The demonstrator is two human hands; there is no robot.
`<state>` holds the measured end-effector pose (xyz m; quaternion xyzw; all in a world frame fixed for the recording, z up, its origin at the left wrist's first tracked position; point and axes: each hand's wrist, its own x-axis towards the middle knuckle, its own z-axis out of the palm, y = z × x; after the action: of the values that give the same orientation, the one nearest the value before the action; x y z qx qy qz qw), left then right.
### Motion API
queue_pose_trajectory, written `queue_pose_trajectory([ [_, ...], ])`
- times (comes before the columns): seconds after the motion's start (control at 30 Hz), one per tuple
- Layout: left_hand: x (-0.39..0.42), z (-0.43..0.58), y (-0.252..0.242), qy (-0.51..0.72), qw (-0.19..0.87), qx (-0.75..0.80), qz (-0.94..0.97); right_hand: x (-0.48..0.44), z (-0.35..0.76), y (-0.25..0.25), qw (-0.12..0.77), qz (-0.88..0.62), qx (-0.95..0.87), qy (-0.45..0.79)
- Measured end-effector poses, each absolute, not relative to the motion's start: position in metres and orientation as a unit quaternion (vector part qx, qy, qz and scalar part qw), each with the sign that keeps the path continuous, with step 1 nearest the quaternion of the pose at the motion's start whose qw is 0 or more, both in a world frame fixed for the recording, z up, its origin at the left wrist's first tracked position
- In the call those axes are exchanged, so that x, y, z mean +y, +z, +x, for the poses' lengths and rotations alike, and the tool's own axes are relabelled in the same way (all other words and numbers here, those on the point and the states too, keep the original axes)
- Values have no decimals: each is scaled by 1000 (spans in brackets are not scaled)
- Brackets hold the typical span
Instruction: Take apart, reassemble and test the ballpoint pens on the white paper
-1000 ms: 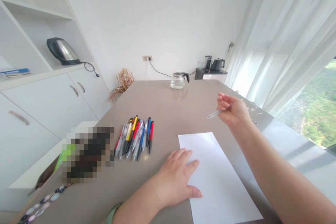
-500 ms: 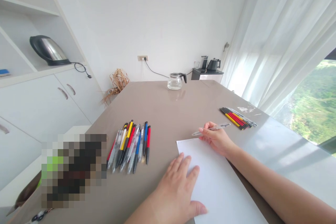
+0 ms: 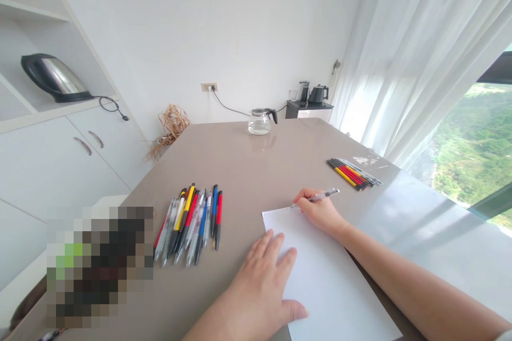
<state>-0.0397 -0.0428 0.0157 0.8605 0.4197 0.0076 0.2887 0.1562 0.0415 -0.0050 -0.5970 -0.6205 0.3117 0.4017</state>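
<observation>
Right hand [image 3: 320,214] has come down since one second ago: then it was raised above the table with the clear pen [image 3: 319,196], now it rests at the far left corner of the paper sheet [image 3: 332,282]. The view has also shifted, so the second pen bundle, hidden behind the hand at first, is now in sight.

Left side: electric kettle [image 3: 54,77] on the open shelf, cord trailing over the white cabinet [image 3: 48,165]. A pixelated patch covers the near left corner of the table [image 3: 248,165].

Left of centre: pen cluster [image 3: 190,224] lies flat on the table in a rough fan. It holds red, yellow, blue, black and clear barrels, side by side and touching.

Centre: left hand [image 3: 260,290] is released, palm down, fingers spread. Its fingertips and thumb lie over the sheet's left edge; the palm is on the table.

Centre right: the sheet lies flat on the table, running from mid-table toward the near edge. The right hand grasps the clear pen between thumb and fingers. The pen's tip is at the sheet's far edge and its barrel slants up to the right.

Further right: second pen bundle [image 3: 352,173] lies near the table's right edge, well apart from the sheet.

Far end of table: glass carafe [image 3: 260,121], upright.

Right: white curtain [image 3: 408,58], with greenery beyond the window.
</observation>
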Motion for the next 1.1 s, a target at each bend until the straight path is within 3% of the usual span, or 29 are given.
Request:
queue_pose_trajectory([
  [0.87, -45, -34, 30, -21, 263, 422, 867, 44, 157, -12, 371, -597, -647, 297],
  [1.1, -45, -37, 25, -6, 259, 413, 873, 45, 157, -15, 400, -606, -622, 293],
])
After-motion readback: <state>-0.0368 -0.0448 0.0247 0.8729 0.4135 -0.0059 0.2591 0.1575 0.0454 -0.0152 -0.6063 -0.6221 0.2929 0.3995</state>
